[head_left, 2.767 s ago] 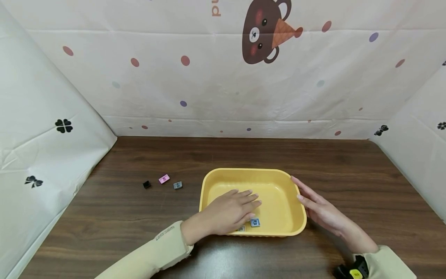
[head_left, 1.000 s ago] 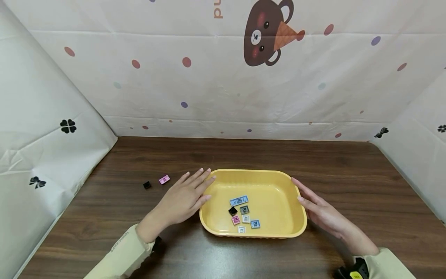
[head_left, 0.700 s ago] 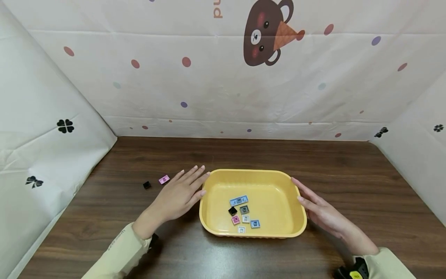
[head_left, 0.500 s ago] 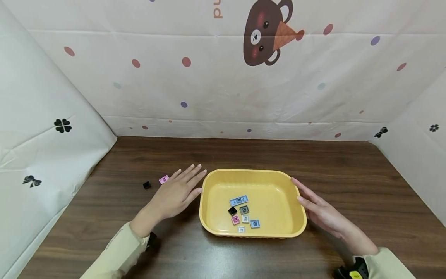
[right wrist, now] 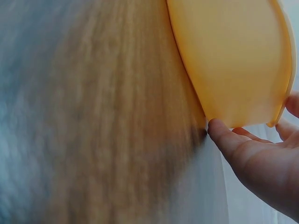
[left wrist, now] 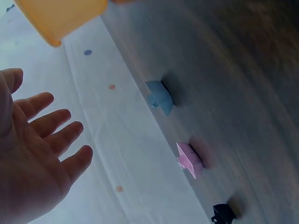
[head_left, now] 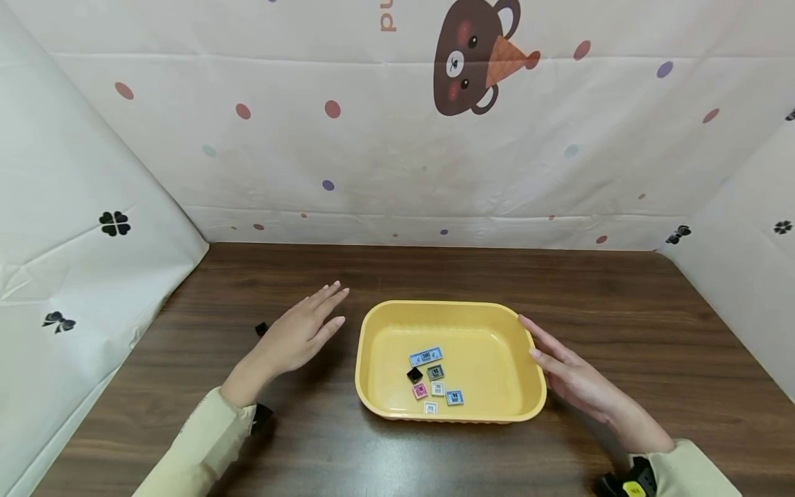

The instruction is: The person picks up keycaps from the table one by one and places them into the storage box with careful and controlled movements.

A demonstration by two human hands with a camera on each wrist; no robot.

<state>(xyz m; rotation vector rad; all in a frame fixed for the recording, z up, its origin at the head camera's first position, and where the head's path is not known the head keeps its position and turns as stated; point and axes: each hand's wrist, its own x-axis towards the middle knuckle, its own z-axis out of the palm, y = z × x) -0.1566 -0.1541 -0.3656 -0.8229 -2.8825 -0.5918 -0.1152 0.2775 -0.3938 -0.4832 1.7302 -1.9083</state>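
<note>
My left hand (head_left: 295, 338) is held over the table left of the yellow tray (head_left: 491, 373), fingers straight and holding nothing. In the left wrist view, a blue keycap (left wrist: 161, 96), a pink keycap (left wrist: 190, 158) and a black keycap (left wrist: 224, 213) stand in a row on the table, stems showing. From the head, the hand hides the blue and pink ones; the black one shows at its edge. My right hand (head_left: 580, 379) touches the tray's right end with extended fingers. The right wrist view has fingertips (right wrist: 216, 125) along its wall, from base to rim.
Inside the tray lie several keycaps: a long blue one (head_left: 426, 356), a grey one (head_left: 435, 373), a black one (head_left: 414, 375), a pink one (head_left: 419, 391), a small blue one (head_left: 455, 397) and white ones (head_left: 437, 388). A white patterned sheet (head_left: 267, 159) borders the wooden table (head_left: 596, 290).
My left hand has come out of the tray and moved left over the loose keycaps, covering the blue and pink ones. The right hand and tray have stayed put.
</note>
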